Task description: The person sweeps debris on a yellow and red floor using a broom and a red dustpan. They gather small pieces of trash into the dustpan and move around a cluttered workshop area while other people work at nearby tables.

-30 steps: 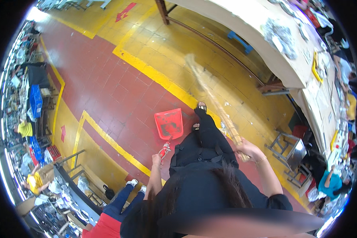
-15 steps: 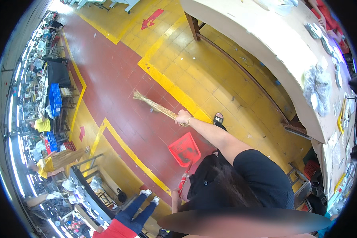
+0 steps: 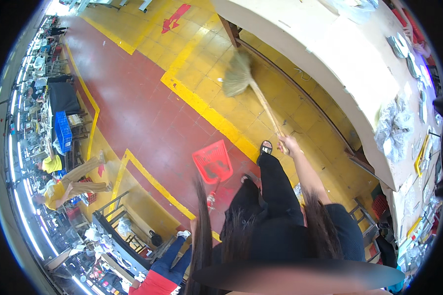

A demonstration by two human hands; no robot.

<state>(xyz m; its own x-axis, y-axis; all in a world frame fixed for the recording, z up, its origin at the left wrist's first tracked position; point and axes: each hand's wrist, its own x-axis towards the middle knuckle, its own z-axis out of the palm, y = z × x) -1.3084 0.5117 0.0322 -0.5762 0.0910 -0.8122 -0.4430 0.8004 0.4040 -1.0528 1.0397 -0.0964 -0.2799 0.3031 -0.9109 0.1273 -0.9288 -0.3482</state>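
My right hand [image 3: 289, 145] is closed round the handle of a straw broom [image 3: 263, 103]. Its fanned bristles [image 3: 237, 78] are over the yellow tiles near the long table's underside, slightly blurred. On my left, a red dustpan [image 3: 213, 161] with dark debris in it is over the reddish floor, in front of my feet. Its red handle [image 3: 210, 200] runs back toward my left hand [image 3: 193, 227], which is mostly covered by strands of hair; its fingers hardly show. My sandalled foot [image 3: 266, 146] stands between dustpan and broom.
A long pale-topped table [image 3: 330, 64] curves along the right, with plastic bags [image 3: 393, 125] on it. Yellow lines [image 3: 206, 110] border the reddish walkway. At lower left, a person in a red top [image 3: 165, 276] is beside a dark bench; another in yellow [image 3: 54, 192] is farther left.
My right hand has swung the broom rightward, from the reddish walkway to the yellow tiles by the table. The dustpan appears a little farther left and forward. The person in yellow has shifted.
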